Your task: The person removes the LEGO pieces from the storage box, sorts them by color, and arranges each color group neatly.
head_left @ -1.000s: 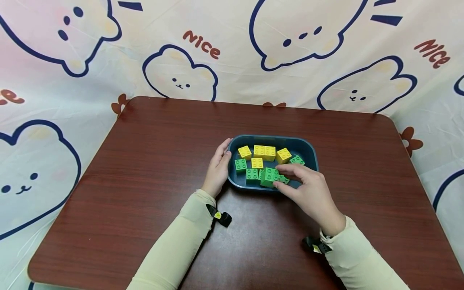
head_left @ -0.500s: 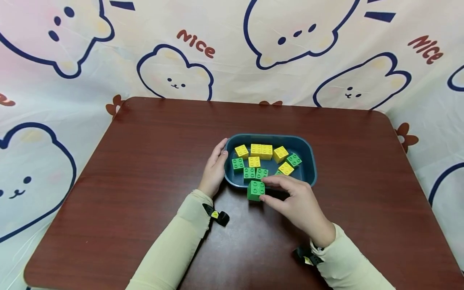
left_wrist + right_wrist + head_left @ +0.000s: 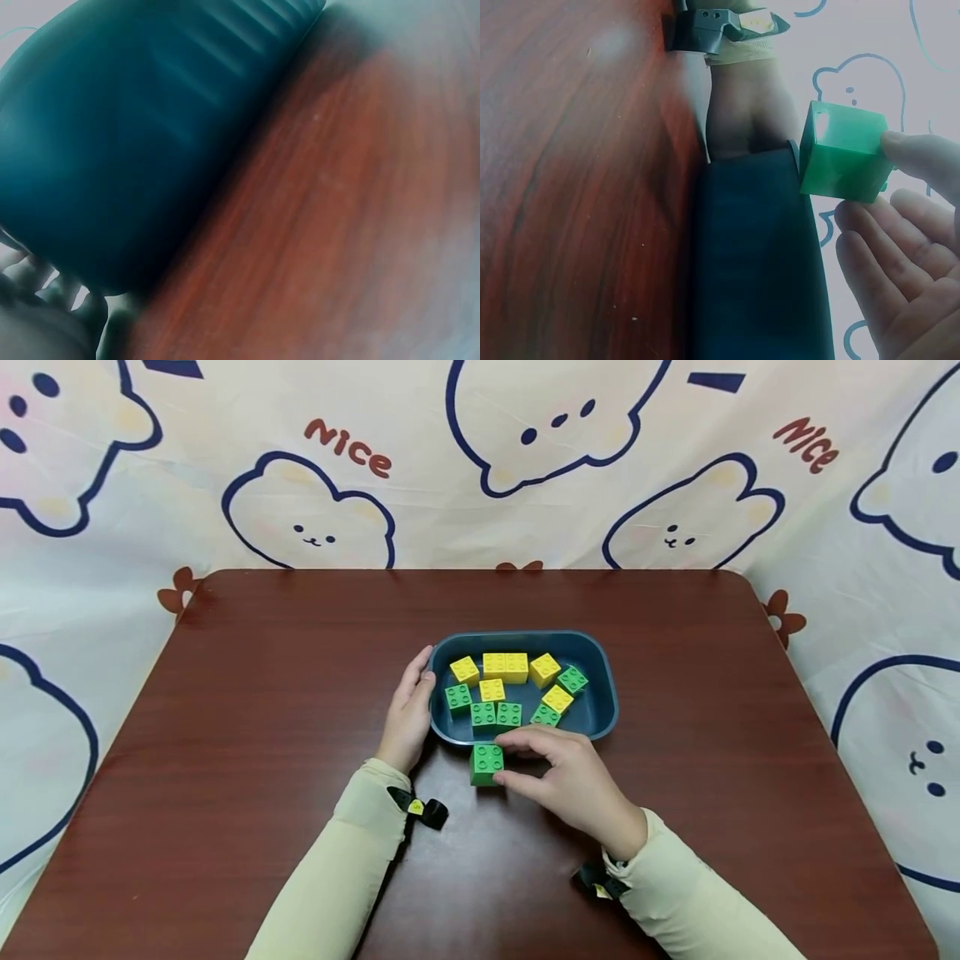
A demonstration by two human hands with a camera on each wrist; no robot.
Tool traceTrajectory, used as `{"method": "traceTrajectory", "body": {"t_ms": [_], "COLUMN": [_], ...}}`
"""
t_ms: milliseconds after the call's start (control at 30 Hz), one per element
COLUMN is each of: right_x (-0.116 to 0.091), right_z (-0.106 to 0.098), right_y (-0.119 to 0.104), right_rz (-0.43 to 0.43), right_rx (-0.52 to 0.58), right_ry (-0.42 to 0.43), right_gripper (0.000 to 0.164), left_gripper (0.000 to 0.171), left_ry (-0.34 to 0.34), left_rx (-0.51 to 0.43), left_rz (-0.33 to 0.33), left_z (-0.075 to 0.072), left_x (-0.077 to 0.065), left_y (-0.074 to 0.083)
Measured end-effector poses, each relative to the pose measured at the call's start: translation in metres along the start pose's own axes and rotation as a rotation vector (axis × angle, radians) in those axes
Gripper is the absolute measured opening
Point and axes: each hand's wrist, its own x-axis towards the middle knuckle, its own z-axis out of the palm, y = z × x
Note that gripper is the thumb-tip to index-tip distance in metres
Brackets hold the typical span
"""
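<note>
In the head view, my right hand (image 3: 573,781) pinches a green toy brick (image 3: 487,764) between thumb and fingers, just in front of the tray's near edge. The right wrist view shows this green brick (image 3: 845,152) held off the table, with the thumb on one side and fingertips beneath it. My left hand (image 3: 405,722) rests its fingers and thumb along the left end of the dark blue tray (image 3: 600,714). Close up in the left wrist view, the left fingers (image 3: 60,289) touch the tray's outer wall (image 3: 112,165).
Inside the tray lie several yellow bricks (image 3: 505,667) and several green bricks (image 3: 458,698), studs mostly up. The brown wooden table (image 3: 315,635) reaches back to a printed cloth (image 3: 450,527) with bear drawings. Black straps (image 3: 427,812) are worn on both wrists.
My right hand has lifted the green brick out over the tray's near edge, toward me and left. The left hand stays at the tray's end, while the head view has shifted.
</note>
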Motion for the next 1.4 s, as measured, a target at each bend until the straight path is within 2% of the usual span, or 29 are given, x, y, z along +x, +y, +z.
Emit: {"method": "traceTrajectory", "body": {"t_ms": [167, 600, 1100, 1400], "right_x": [0.001, -0.003, -0.001, -0.004], "right_z": [0.006, 0.006, 0.018, 0.029], "right_y": [0.001, 0.005, 0.005, 0.008], "right_rz": [-0.009, 0.010, -0.010, 0.018], "right_rx": [-0.004, -0.010, -0.029, -0.045], "right_ry": [-0.017, -0.040, -0.039, -0.037], "right_gripper": [0.034, 0.037, 0.033, 0.036], "left_gripper": [0.047, 0.046, 0.046, 0.046], "left_ry": [0.010, -0.007, 0.013, 0.009], "left_rx": [-0.001, -0.021, -0.021, -0.033], "left_rz": [-0.010, -0.032, -0.023, -0.029], "left_z": [-0.004, 0.005, -0.001, -0.001], "left_x": [-0.001, 0.001, 0.000, -0.001], "left_y": [-0.001, 0.001, 0.003, 0.001]}}
